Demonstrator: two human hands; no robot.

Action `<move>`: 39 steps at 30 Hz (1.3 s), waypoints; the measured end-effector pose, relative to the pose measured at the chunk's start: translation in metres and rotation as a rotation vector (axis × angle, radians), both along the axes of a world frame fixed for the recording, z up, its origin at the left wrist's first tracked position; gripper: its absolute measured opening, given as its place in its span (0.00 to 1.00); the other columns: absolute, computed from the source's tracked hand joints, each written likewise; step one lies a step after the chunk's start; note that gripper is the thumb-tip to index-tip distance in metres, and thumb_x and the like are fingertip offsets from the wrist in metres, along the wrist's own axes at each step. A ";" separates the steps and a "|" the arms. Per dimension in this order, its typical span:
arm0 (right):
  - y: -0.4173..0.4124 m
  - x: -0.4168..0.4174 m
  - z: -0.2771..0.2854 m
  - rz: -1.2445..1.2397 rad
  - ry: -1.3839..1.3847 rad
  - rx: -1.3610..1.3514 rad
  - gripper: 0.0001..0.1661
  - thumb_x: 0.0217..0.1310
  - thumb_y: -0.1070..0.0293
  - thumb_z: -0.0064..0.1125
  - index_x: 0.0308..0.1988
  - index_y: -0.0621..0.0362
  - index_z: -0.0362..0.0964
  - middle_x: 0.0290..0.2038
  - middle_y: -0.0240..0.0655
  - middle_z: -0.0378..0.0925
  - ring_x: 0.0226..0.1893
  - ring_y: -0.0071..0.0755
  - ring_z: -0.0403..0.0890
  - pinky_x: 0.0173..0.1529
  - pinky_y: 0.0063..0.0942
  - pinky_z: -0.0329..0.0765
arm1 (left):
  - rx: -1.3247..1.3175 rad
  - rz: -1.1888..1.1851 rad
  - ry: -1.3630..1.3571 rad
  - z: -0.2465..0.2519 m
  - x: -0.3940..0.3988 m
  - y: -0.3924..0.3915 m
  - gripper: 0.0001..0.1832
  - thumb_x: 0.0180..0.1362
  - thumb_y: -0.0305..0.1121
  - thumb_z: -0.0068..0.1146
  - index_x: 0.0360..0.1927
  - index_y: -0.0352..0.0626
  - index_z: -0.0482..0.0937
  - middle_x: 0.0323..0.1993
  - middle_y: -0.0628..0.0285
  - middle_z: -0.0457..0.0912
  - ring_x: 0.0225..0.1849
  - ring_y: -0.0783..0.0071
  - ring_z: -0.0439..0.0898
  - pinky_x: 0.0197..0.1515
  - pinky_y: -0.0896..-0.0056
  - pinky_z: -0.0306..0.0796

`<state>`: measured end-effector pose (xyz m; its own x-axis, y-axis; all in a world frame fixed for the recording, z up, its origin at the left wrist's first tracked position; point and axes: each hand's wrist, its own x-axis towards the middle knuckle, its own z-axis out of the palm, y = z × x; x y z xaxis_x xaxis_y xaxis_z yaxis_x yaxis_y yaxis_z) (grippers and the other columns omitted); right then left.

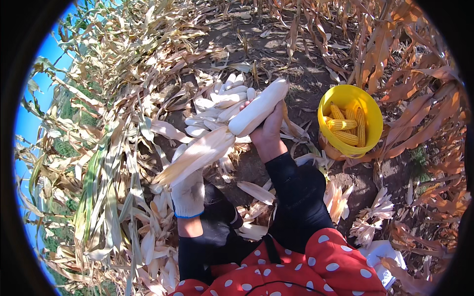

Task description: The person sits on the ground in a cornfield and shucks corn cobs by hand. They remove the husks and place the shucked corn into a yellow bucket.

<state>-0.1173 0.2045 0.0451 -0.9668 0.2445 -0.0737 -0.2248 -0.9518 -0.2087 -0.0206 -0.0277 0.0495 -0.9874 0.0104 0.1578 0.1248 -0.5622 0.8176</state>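
My right hand (pixel 269 127), bare, holds an ear of corn (pixel 259 107) from beneath. The ear is still wrapped in smooth white inner husk and slants up to the right. My left hand (pixel 189 196), in a white knit glove with a blue cuff edge, grips a long dry husk leaf (pixel 202 157). That leaf bends away from the ear's near end and lies across the glove, hiding most of its fingers. Just beyond my hands, a pile of pale husk-covered ears (pixel 222 101) rests on the ground.
A yellow bucket (pixel 374 131) at the right holds several husked yellow corn cobs (pixel 342 124). Loose husks (pixel 257 192) litter the soil between my legs. Dry cornstalks (pixel 114 166) are heaped on the left; brown standing corn (pixel 418 111) lines the right. A white sack (pixel 383 259) lies at lower right.
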 end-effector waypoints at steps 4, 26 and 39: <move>0.019 0.014 0.017 0.254 0.204 -0.011 0.39 0.70 0.36 0.39 0.46 0.66 0.71 0.38 0.44 0.78 0.43 0.44 0.81 0.58 0.44 0.78 | 0.065 -0.101 -0.074 0.025 -0.007 -0.002 0.29 0.60 0.22 0.44 0.67 0.30 0.63 0.66 0.46 0.69 0.66 0.55 0.71 0.68 0.58 0.67; -0.049 0.038 -0.008 0.341 -0.069 0.424 0.32 0.74 0.41 0.40 0.59 0.57 0.66 0.51 0.35 0.76 0.51 0.34 0.77 0.62 0.35 0.70 | -0.615 0.070 -0.066 -0.033 -0.051 0.049 0.20 0.71 0.44 0.52 0.49 0.34 0.82 0.29 0.71 0.81 0.28 0.85 0.76 0.27 0.79 0.67; -0.036 0.021 -0.035 0.353 -0.091 0.203 0.30 0.73 0.45 0.47 0.62 0.55 0.63 0.58 0.39 0.72 0.58 0.39 0.74 0.66 0.42 0.69 | -1.404 0.583 0.544 -0.020 -0.042 0.029 0.09 0.65 0.33 0.55 0.34 0.41 0.82 0.23 0.49 0.81 0.24 0.53 0.81 0.26 0.61 0.73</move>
<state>-0.0967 0.1686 0.0099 -0.9857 -0.0824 -0.1469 0.1358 -0.9046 -0.4041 -0.0630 0.0008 0.0299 -0.7417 0.1039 0.6626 0.4750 0.7788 0.4097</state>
